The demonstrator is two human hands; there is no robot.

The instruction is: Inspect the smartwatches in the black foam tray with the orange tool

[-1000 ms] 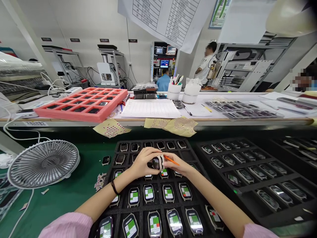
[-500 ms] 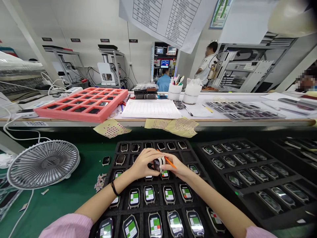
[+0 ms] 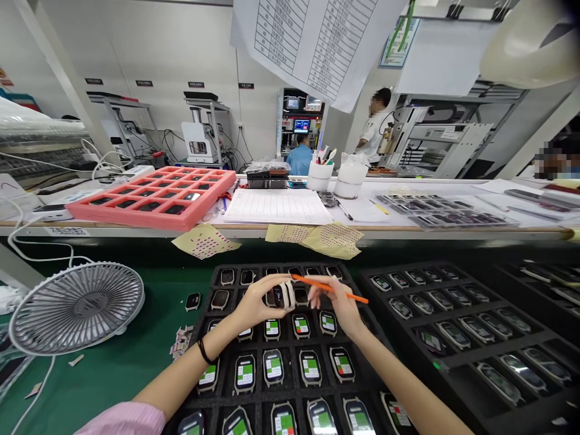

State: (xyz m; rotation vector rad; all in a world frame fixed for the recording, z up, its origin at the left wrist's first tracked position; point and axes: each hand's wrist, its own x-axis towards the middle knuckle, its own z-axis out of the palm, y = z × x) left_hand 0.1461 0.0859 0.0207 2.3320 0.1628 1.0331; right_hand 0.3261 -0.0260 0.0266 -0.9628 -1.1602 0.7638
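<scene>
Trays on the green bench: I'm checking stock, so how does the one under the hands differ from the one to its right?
The middle tray, under the left hand and right hand, holds labelled watches with green-and-red labels in its near rows. The right tray holds glossy watches, mostly without such labels. No hand is over the right tray. Both are black, with rows of watch slots.

Hanging paper chart [image 3: 315, 45], black wall signs [image 3: 196, 84], smartwatch screens [image 3: 273, 367], all lettering too small to read

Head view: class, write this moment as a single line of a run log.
left hand: holds smartwatch | right hand: holds orange stick | beneath hands: black foam tray of smartwatches
</scene>
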